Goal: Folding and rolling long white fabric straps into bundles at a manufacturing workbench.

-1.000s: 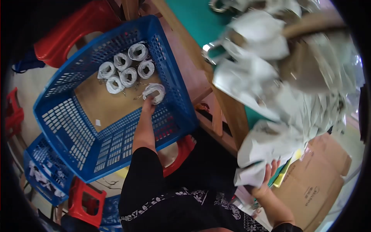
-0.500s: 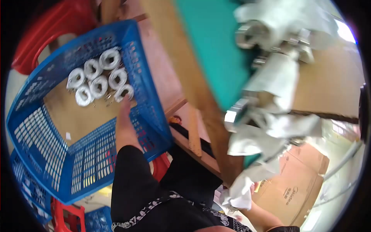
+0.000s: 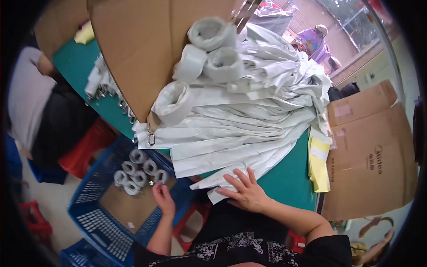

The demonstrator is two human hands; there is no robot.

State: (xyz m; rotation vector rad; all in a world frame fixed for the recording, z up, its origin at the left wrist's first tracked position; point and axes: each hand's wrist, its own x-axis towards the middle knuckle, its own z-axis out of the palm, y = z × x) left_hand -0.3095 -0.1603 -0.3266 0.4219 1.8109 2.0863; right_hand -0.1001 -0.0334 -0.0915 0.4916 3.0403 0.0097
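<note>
The right hand (image 3: 246, 194) lay flat, fingers spread, on the white straps (image 3: 249, 133) heaped on the green table (image 3: 284, 178). The left hand (image 3: 163, 197) hung loosely curled, empty, over the blue crate (image 3: 95, 218) beside the rolls (image 3: 135, 171). Cardboard (image 3: 147, 49) hid the table's far side.

Green-topped table (image 3: 284, 178) heaped with flat white fabric straps (image 3: 249, 120) ending in metal clips, 4 rolled straps (image 3: 209, 53) on top; brown cardboard sheet (image 3: 142, 49) across far side, yellow papers (image 3: 318, 162) at right edge.
</note>
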